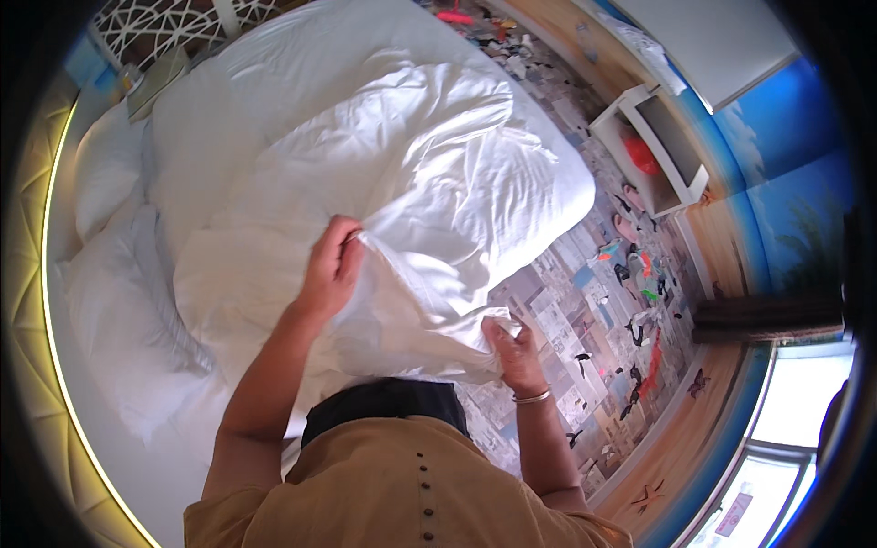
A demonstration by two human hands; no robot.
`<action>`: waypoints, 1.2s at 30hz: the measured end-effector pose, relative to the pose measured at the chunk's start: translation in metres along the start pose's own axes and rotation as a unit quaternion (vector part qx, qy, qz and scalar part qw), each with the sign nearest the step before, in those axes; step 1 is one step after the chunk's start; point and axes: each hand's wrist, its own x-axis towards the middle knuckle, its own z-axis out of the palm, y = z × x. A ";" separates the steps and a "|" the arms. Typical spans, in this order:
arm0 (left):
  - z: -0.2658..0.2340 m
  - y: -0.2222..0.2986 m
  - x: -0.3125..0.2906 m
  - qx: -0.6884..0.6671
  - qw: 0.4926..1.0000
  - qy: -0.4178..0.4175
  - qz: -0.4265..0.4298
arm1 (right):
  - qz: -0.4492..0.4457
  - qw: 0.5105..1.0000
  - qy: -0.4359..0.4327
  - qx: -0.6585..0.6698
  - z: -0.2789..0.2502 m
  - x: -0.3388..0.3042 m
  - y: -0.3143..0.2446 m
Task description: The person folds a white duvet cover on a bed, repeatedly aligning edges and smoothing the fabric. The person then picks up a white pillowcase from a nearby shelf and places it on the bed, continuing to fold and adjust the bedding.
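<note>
A white duvet cover (402,183) lies rumpled over the bed, with its near edge lifted between my two hands. My left hand (336,265) is closed on that edge, over the middle of the bed's near side. Lower and to the right, my right hand (514,358) pinches another part of the edge, close to the bed's side; a bracelet circles that wrist. Between them the cloth hangs in a slack, creased stretch. Whether a duvet is inside the cover cannot be made out.
White pillows (119,338) lie at the left, by a yellow padded headboard (36,274) with a light strip. A white open-fronted cabinet (650,151) stands by the right wall. A patterned floor (566,310) runs along the bed. A bright window (776,438) is at lower right.
</note>
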 end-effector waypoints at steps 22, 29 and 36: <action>0.037 -0.113 0.003 0.039 0.984 -0.172 0.016 | -0.128 0.984 0.115 0.038 -0.063 0.024 -0.022; 0.043 0.005 0.064 0.038 0.960 -0.171 0.217 | -0.129 0.950 0.246 0.146 -0.104 0.037 -0.013; 0.044 -0.068 0.083 0.195 0.941 -0.141 0.239 | -0.128 0.918 0.371 0.060 -0.090 0.044 -0.014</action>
